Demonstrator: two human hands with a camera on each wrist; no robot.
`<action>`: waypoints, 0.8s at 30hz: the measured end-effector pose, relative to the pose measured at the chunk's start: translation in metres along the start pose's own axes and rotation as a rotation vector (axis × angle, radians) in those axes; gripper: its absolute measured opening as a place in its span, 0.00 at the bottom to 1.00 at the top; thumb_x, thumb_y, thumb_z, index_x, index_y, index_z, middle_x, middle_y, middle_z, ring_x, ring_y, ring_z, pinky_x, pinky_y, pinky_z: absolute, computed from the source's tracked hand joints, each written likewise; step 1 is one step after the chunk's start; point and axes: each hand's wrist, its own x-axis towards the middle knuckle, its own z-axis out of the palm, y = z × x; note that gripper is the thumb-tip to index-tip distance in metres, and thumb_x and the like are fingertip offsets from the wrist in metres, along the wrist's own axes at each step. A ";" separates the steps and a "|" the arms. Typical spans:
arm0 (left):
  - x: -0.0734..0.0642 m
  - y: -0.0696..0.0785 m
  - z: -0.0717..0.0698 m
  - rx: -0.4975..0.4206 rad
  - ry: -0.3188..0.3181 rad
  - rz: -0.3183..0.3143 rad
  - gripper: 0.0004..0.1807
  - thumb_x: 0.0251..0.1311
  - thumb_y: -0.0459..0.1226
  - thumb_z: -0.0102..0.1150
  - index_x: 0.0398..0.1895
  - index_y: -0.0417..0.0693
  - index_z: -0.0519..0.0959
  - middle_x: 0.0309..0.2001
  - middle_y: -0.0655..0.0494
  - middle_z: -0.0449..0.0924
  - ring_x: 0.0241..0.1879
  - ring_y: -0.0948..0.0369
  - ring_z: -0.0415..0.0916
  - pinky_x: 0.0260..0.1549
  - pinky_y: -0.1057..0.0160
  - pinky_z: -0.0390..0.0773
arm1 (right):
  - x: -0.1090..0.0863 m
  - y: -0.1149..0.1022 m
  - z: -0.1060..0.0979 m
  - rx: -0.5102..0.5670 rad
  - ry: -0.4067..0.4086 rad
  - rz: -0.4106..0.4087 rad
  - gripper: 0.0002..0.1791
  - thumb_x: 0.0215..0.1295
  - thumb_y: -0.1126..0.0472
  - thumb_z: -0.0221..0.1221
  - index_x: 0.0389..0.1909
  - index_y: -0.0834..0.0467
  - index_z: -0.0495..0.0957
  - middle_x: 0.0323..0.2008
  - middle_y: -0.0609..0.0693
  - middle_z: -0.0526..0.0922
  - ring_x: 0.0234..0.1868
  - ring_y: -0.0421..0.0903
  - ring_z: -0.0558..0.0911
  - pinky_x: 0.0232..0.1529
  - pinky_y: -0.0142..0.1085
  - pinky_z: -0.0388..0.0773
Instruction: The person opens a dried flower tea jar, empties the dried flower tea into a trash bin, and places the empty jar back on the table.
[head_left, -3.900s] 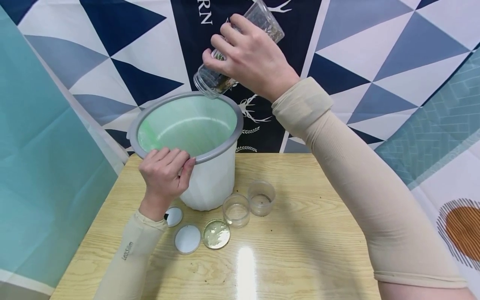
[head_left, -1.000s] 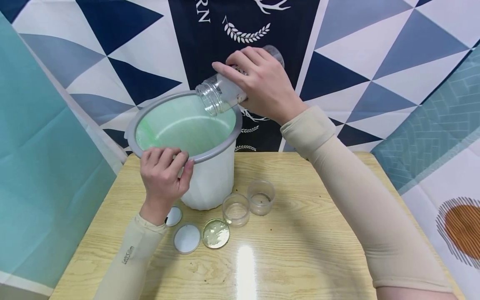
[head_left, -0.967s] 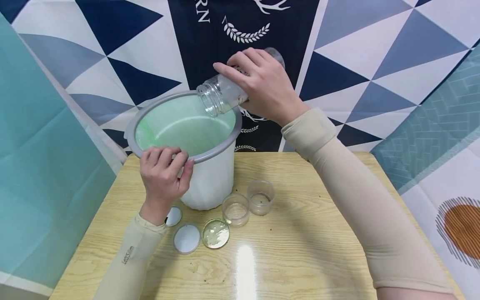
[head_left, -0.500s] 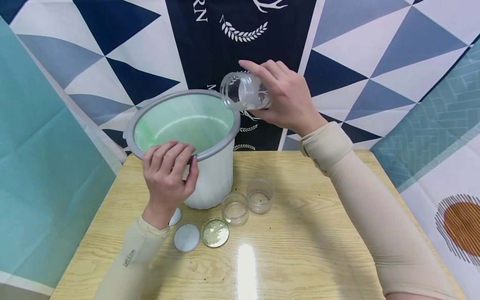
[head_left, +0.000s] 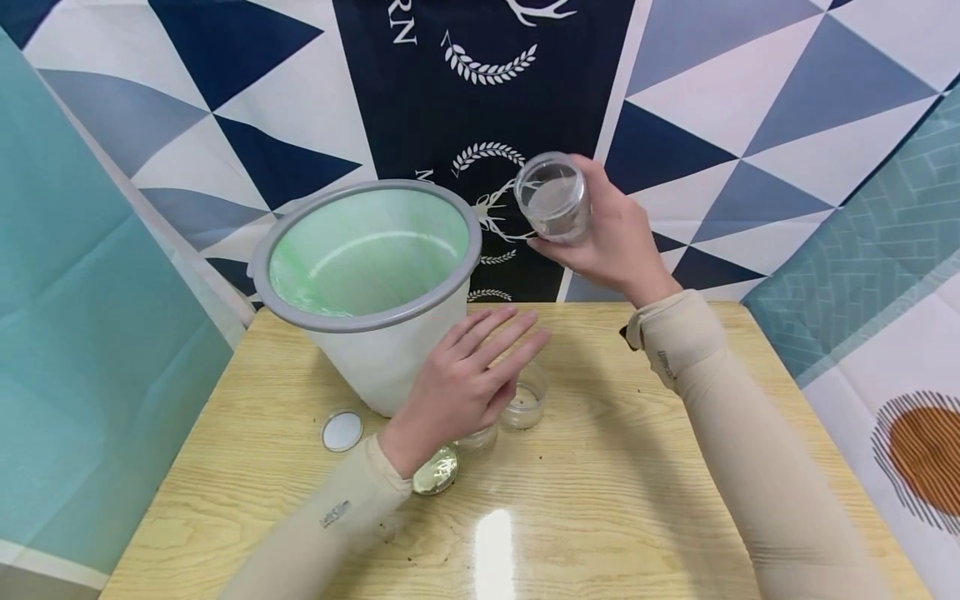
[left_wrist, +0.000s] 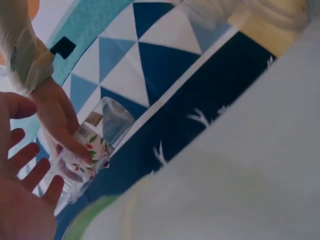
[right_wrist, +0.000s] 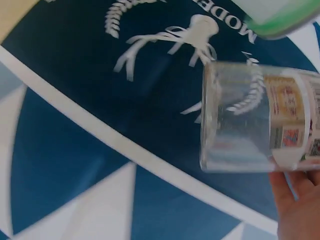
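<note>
My right hand (head_left: 621, 242) grips a clear jar (head_left: 553, 200) in the air, right of the bucket, its open mouth turned toward the head camera. In the right wrist view the jar (right_wrist: 240, 120) looks see-through, with a printed label (right_wrist: 287, 115) round it. My left hand (head_left: 468, 379) is in front of the bucket with its fingers straight, holding nothing. The white bucket (head_left: 382, 354) has a grey rim and a pale green inside. Below the left hand, two clear plastic cups stand on the table; one cup (head_left: 525, 410) is partly covered by its fingers, the other (head_left: 478, 437) mostly hidden.
A gold lid (head_left: 437, 472) and a white lid (head_left: 342, 432) lie on the wooden table (head_left: 600, 500). Small dark crumbs are scattered over it. Behind stands a patterned cloth backdrop (head_left: 480, 108), with a teal cloth (head_left: 97, 333) on the left.
The jar, tilted over the bucket earlier with contents inside, has moved right and been turned upright, and now looks empty. My left hand has let go of the bucket rim and moved right.
</note>
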 end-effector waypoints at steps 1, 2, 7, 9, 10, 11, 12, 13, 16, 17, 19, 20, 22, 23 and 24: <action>0.001 0.002 0.005 -0.015 -0.034 -0.014 0.29 0.67 0.37 0.52 0.73 0.50 0.72 0.73 0.52 0.72 0.74 0.52 0.68 0.77 0.54 0.63 | -0.005 0.004 0.002 0.005 -0.010 0.022 0.53 0.49 0.50 0.80 0.75 0.48 0.62 0.62 0.59 0.80 0.60 0.61 0.81 0.59 0.61 0.78; 0.001 0.003 0.009 -0.027 -0.068 -0.029 0.31 0.68 0.37 0.52 0.75 0.51 0.71 0.75 0.53 0.71 0.75 0.53 0.67 0.78 0.54 0.60 | -0.010 0.008 0.005 0.011 -0.020 0.045 0.54 0.48 0.50 0.80 0.75 0.48 0.62 0.62 0.60 0.79 0.60 0.61 0.79 0.59 0.62 0.77; 0.001 0.004 0.027 -0.069 -0.206 -0.092 0.34 0.70 0.40 0.58 0.79 0.52 0.65 0.78 0.54 0.66 0.77 0.55 0.63 0.80 0.56 0.56 | -0.040 0.025 0.017 0.023 -0.083 0.157 0.55 0.47 0.49 0.81 0.75 0.53 0.63 0.61 0.63 0.76 0.61 0.62 0.77 0.59 0.63 0.76; 0.000 0.005 0.032 -0.085 -0.245 -0.114 0.35 0.70 0.42 0.59 0.79 0.53 0.64 0.78 0.55 0.66 0.77 0.55 0.62 0.78 0.56 0.59 | -0.051 0.032 0.023 0.039 -0.107 0.186 0.55 0.48 0.51 0.81 0.75 0.54 0.62 0.61 0.62 0.77 0.60 0.63 0.79 0.58 0.63 0.77; 0.000 0.005 0.034 -0.093 -0.265 -0.125 0.35 0.70 0.42 0.60 0.80 0.52 0.64 0.78 0.54 0.66 0.77 0.55 0.62 0.78 0.56 0.60 | -0.056 0.036 0.026 0.049 -0.115 0.193 0.55 0.47 0.52 0.82 0.75 0.55 0.62 0.61 0.62 0.78 0.59 0.63 0.80 0.58 0.63 0.77; 0.000 0.005 0.037 -0.098 -0.292 -0.138 0.35 0.72 0.42 0.58 0.80 0.53 0.63 0.78 0.55 0.65 0.78 0.55 0.62 0.78 0.56 0.60 | -0.061 0.040 0.029 0.062 -0.123 0.200 0.55 0.47 0.53 0.82 0.74 0.56 0.63 0.61 0.62 0.78 0.59 0.63 0.80 0.58 0.62 0.77; 0.000 0.006 0.039 -0.103 -0.324 -0.150 0.35 0.73 0.42 0.57 0.81 0.53 0.62 0.79 0.55 0.64 0.78 0.56 0.61 0.78 0.56 0.60 | -0.065 0.043 0.032 0.078 -0.131 0.207 0.54 0.46 0.55 0.82 0.74 0.56 0.63 0.61 0.61 0.79 0.59 0.63 0.81 0.59 0.62 0.77; 0.000 0.007 0.041 -0.105 -0.356 -0.160 0.34 0.74 0.43 0.55 0.81 0.53 0.61 0.79 0.55 0.63 0.78 0.56 0.60 0.79 0.56 0.59 | -0.070 0.046 0.035 0.088 -0.137 0.213 0.54 0.46 0.56 0.82 0.73 0.57 0.63 0.61 0.61 0.79 0.59 0.63 0.81 0.59 0.61 0.77; 0.003 0.010 0.048 -0.121 -0.451 -0.196 0.34 0.78 0.45 0.50 0.83 0.55 0.56 0.81 0.57 0.59 0.80 0.56 0.57 0.80 0.56 0.54 | -0.082 0.053 0.043 0.116 -0.147 0.224 0.53 0.44 0.62 0.82 0.72 0.61 0.64 0.62 0.63 0.78 0.60 0.63 0.80 0.61 0.61 0.77; 0.005 0.011 0.050 -0.127 -0.475 -0.207 0.33 0.79 0.46 0.48 0.83 0.55 0.55 0.81 0.58 0.58 0.80 0.56 0.56 0.81 0.56 0.52 | -0.086 0.055 0.046 0.122 -0.150 0.229 0.53 0.44 0.64 0.82 0.71 0.62 0.64 0.62 0.64 0.77 0.61 0.63 0.79 0.61 0.61 0.77; 0.006 0.014 0.054 -0.145 -0.501 -0.224 0.33 0.80 0.47 0.47 0.83 0.56 0.55 0.81 0.58 0.57 0.81 0.57 0.55 0.81 0.55 0.51 | -0.092 0.058 0.051 0.139 -0.159 0.237 0.52 0.45 0.66 0.81 0.71 0.63 0.64 0.61 0.65 0.77 0.61 0.64 0.78 0.61 0.61 0.77; 0.007 0.014 0.056 -0.153 -0.509 -0.233 0.33 0.80 0.48 0.46 0.83 0.56 0.55 0.81 0.59 0.58 0.81 0.57 0.54 0.81 0.55 0.51 | -0.095 0.060 0.054 0.152 -0.165 0.244 0.51 0.45 0.67 0.80 0.71 0.64 0.64 0.61 0.65 0.77 0.61 0.64 0.78 0.61 0.61 0.78; 0.007 0.016 0.058 -0.163 -0.523 -0.241 0.33 0.80 0.49 0.48 0.83 0.56 0.56 0.81 0.58 0.59 0.81 0.57 0.54 0.81 0.55 0.51 | -0.101 0.062 0.059 0.191 -0.180 0.263 0.49 0.48 0.68 0.79 0.71 0.64 0.64 0.60 0.66 0.77 0.61 0.64 0.78 0.61 0.62 0.77; 0.007 0.016 0.059 -0.163 -0.531 -0.243 0.33 0.79 0.49 0.48 0.83 0.56 0.57 0.81 0.59 0.59 0.81 0.57 0.54 0.81 0.55 0.50 | -0.103 0.063 0.062 0.212 -0.187 0.276 0.49 0.48 0.67 0.78 0.71 0.64 0.64 0.60 0.65 0.77 0.62 0.64 0.78 0.62 0.61 0.77; 0.006 0.016 0.060 -0.163 -0.539 -0.243 0.33 0.79 0.50 0.49 0.83 0.56 0.57 0.80 0.59 0.60 0.81 0.57 0.54 0.81 0.55 0.51 | -0.106 0.064 0.065 0.231 -0.197 0.290 0.49 0.49 0.67 0.78 0.72 0.64 0.63 0.61 0.65 0.77 0.62 0.64 0.78 0.64 0.61 0.77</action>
